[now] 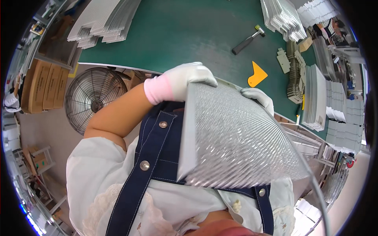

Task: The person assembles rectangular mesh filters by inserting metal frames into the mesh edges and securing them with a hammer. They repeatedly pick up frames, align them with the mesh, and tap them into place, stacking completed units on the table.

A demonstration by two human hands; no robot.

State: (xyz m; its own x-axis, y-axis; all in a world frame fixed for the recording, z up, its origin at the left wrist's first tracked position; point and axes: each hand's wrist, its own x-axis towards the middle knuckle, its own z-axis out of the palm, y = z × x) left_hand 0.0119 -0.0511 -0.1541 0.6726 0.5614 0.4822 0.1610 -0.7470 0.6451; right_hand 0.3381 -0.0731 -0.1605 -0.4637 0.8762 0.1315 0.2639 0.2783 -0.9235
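Head view: both grips [189, 82] [260, 96] hold a panel [240, 137] beside the table's [185, 35] edge.

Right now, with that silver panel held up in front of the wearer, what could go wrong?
The silver panel might slip: the left hand grips it near one corner, while the right hand, partly hidden at its far edge, has a hold that is hard to judge. The hammer and orange flat tool lie loose on the green table beyond; the panel could get scratched or dented if lowered onto them.
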